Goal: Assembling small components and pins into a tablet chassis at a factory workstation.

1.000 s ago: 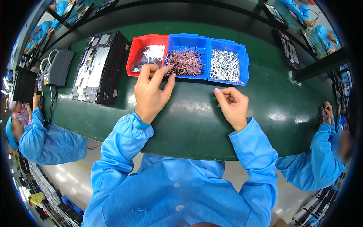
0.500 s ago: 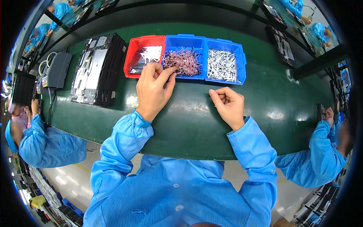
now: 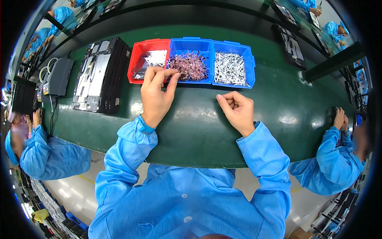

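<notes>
Blue bins, hands near, unreadable label-like patches on black stack

The head-worn fisheye looks down on the green table.

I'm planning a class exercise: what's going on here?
The person's left hand, in a pinching shape, is at the near edge of the middle blue bin of small pinkish-brown parts. The right hand, curled, is over the green bench, nearest the right blue bin of whitish pieces. Whether either holds a part is unclear. A red bin and stacked flat devices stand left.
</notes>
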Tool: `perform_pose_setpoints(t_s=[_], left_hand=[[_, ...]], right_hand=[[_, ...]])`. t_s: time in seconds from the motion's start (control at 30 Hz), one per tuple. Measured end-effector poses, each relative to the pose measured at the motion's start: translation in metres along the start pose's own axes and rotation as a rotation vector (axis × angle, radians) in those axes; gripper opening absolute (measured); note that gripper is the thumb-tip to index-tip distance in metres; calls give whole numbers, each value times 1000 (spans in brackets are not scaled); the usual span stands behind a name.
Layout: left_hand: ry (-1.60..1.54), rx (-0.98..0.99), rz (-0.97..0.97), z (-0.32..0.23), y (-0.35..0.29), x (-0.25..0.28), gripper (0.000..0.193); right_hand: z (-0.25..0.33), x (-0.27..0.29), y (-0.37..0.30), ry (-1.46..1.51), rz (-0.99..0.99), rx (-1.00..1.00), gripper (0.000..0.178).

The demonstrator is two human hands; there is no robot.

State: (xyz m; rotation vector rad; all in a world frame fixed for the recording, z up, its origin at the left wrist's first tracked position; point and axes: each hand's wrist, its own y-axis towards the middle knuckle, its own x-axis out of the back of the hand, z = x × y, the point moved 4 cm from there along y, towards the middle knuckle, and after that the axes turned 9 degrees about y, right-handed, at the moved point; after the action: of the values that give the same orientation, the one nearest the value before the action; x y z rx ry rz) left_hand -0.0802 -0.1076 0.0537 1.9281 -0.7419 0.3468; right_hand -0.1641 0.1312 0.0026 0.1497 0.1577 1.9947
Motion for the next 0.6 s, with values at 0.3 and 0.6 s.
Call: perform_pose_setpoints(t_s=[0.3,0.6], left_hand=[[-144,159,3,5,-8,2,19],[-296,225,-29,9,-10,6,14]], right_hand=[[-2,0,1,-17,11,16,11],[3,0,0,-32,11,22,12]])
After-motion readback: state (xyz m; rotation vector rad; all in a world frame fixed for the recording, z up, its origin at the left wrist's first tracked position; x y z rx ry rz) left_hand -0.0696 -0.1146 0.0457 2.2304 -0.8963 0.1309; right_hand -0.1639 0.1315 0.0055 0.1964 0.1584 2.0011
